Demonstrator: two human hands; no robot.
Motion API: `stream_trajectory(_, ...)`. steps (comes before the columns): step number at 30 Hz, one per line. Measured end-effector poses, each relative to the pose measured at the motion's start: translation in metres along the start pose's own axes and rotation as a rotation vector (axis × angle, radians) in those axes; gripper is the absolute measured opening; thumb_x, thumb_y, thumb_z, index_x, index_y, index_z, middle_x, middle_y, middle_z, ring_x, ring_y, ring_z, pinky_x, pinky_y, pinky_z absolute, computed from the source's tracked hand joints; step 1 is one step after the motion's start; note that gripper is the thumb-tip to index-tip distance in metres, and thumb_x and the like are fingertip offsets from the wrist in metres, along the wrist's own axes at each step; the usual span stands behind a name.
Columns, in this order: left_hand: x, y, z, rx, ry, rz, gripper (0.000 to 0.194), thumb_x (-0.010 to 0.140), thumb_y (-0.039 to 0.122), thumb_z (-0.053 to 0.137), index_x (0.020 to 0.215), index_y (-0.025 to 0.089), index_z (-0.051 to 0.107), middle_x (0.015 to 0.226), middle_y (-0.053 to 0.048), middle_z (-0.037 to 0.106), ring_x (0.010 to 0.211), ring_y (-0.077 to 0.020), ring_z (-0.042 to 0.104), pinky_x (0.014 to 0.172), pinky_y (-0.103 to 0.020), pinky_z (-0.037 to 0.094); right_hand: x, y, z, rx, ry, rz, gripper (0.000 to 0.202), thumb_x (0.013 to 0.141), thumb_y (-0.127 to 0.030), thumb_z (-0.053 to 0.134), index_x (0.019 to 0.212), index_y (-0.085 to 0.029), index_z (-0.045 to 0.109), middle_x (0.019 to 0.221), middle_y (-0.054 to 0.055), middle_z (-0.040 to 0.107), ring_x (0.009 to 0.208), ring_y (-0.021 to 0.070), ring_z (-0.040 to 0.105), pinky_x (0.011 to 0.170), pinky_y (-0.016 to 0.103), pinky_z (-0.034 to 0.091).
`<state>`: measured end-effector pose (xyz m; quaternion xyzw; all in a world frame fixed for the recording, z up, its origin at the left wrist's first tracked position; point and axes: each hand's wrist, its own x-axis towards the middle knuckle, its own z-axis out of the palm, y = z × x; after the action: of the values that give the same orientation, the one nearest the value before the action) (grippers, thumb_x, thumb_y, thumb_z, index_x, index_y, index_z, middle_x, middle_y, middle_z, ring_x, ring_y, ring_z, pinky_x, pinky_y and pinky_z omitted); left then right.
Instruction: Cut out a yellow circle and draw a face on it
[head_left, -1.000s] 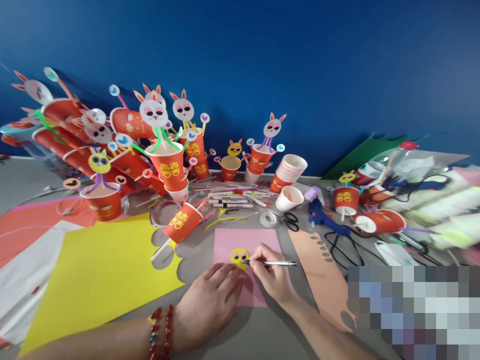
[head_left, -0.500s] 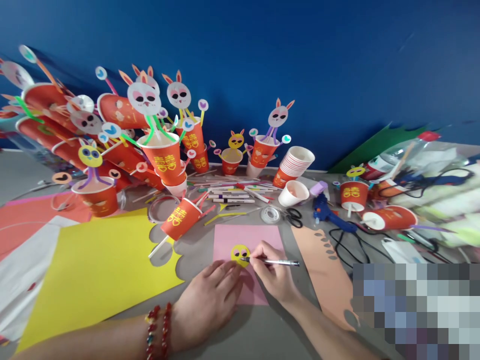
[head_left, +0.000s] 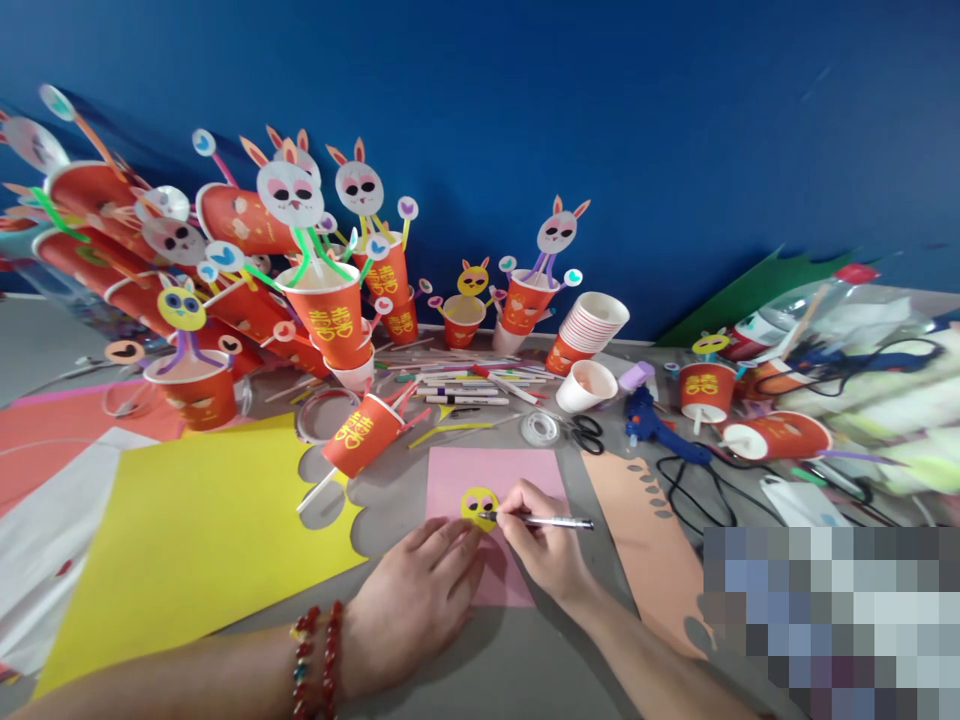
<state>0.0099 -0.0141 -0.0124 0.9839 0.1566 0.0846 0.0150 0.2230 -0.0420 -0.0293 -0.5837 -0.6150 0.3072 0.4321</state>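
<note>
A small yellow paper disc with two dark eyes and pink patches lies on a pink sheet. My right hand pinches a black pen, its tip on the disc just below the eyes. Lying palm down, my left hand rests over the lower left of the pink sheet. Its fingers are stretched out, and their tips touch the disc's lower edge. A red bead bracelet circles the left wrist.
Yellow card lies at left, peach card at right. Behind are a tilted red cup, tape, scissors, markers and a blue glue gun. Cups with rabbit faces stand at back left.
The pen and my right hand have shifted slightly left, and the pen tip has moved a little across the disc. My left hand stays almost in place.
</note>
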Motion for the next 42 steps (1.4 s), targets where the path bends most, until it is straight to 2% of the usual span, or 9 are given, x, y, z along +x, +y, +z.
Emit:
stream_trajectory(13,0.0004,0.0008,-0.0001,0.013,0.008,-0.001,0.045,0.102,0.041,0.05,0.132,0.009,0.057,0.138,-0.011,0.061,0.127,-0.0279,0.054,0.107,-0.041,0.042,-0.0008,-0.0029,-0.0012,-0.013,0.018,-0.007,0.019,0.091,-0.018,0.049,0.073,-0.021,0.049,0.058,-0.006,0.047,0.049,0.0099,0.041,0.048,0.022,0.03)
stream_trajectory(42,0.0005,0.0009,0.0016,-0.018,0.032,-0.01,0.046,0.101,0.041,0.052,0.133,0.009,0.056,0.136,-0.011,0.062,0.127,-0.0278,0.053,0.108,-0.041,0.042,-0.0019,-0.0022,-0.002,-0.005,0.005,0.01,0.019,0.088,-0.016,0.049,0.07,-0.022,0.044,0.059,-0.006,0.043,0.05,0.0105,0.038,0.049,0.023,0.028)
